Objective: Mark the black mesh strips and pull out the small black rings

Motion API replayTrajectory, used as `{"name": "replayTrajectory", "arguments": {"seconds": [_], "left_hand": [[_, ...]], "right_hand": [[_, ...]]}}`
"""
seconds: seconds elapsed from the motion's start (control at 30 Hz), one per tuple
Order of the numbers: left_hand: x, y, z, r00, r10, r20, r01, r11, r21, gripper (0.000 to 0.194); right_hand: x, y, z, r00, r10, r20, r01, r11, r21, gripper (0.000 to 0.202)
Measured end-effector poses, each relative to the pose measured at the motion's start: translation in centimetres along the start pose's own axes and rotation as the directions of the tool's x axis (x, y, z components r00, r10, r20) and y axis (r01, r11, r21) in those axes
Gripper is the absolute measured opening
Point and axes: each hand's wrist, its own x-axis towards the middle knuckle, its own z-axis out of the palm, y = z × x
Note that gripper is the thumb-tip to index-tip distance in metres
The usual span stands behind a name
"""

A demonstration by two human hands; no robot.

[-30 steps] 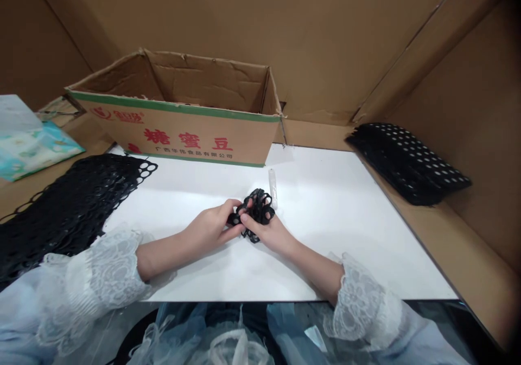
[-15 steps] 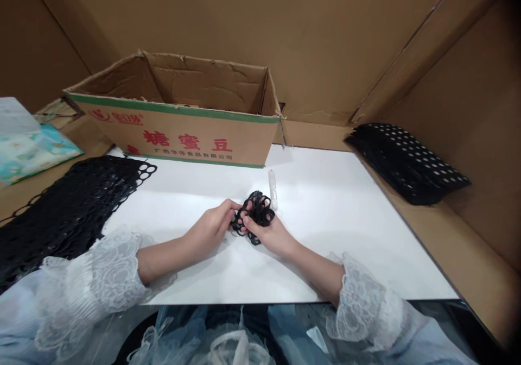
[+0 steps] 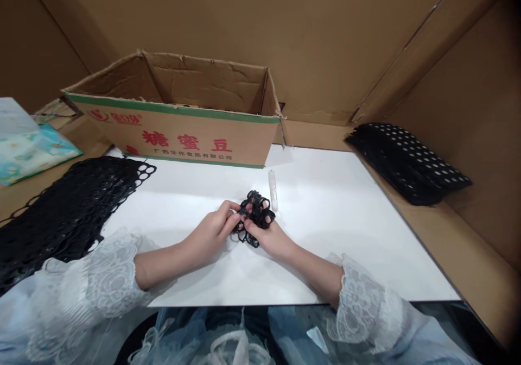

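A crumpled bunch of black rubbery mesh with ring-shaped holes [image 3: 256,210] is held between my two hands over the white board. My right hand [image 3: 268,237] is closed around its lower right side, thumb on top. At its left edge my left hand [image 3: 217,224] pinches part of the bunch between thumb and fingers. Some of my fingertips are hidden behind the black rings. Just beyond the bunch lies a narrow clear plastic piece [image 3: 273,190].
An open cardboard box [image 3: 175,134] with red lettering stands behind my hands. Black perforated sheets [image 3: 69,207] are heaped at left, beside a floral packet [image 3: 40,150]. Another stack of black perforated sheets [image 3: 407,164] leans at right. Cardboard walls [image 3: 325,44] surround the white board [image 3: 334,202].
My left thumb has come up onto the near left side of the black bunch. The rings have shifted slightly in my fingers; my right hand is almost still.
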Motion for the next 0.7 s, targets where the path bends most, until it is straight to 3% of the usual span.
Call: {"name": "replayTrajectory", "arguments": {"seconds": [0.17,0.4,0.6,0.7], "left_hand": [[-0.3,-0.1,0.1,0.998,0.048,0.047,-0.052,0.995,0.082,0.021],[0.0,-0.3,-0.5,0.999,0.032,0.021,-0.03,0.997,-0.073,0.023],[1.0,-0.6,-1.4,0.99,-0.033,-0.139,0.017,0.993,-0.117,0.027],[1.6,-0.9,-2.0,0.982,-0.043,-0.186,0.017,0.99,-0.142,0.026]], "right_hand": [[-0.2,0.5,-0.2,0.999,-0.049,0.021,0.05,0.998,-0.024,0.021],[0.0,-0.2,0.1,0.998,0.059,0.014,-0.06,0.993,0.1,0.022],[0.4,-0.4,-0.1,0.998,0.063,-0.029,-0.058,0.989,0.135,0.012],[0.5,-0.7,0.0,0.994,0.105,-0.012,-0.098,0.962,0.254,0.013]]}}
